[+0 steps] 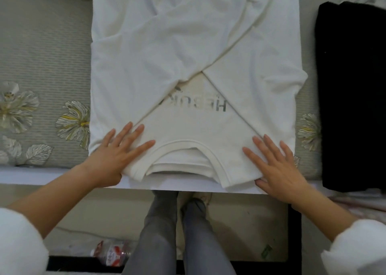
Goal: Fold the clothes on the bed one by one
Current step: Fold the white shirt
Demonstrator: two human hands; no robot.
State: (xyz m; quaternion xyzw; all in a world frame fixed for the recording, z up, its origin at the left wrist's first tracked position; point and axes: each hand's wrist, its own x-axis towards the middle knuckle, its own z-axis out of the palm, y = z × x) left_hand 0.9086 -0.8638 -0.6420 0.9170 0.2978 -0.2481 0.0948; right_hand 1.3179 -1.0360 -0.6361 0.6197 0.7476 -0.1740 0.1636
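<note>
Head view: left hand (117, 155) lies flat with fingers spread, pressing the white sweatshirt (188, 45) at 7 o'clock of the collar. Right hand (277, 166) does the same at 5 o'clock. Neither grips. Sweatshirt lies centred on the bed (41, 55), shoulders at the near edge, sleeves crossed over the chest print.

Risk: an uneven lift could slide the crossed sleeves apart or drag the sweatshirt off the edge.

Sweatshirt: thick soft knit, ribbed round collar. Bedcover: ribbed grey weave, embroidered flowers. Black garment (351, 87) at 3 o'clock: folded, matte.
</note>
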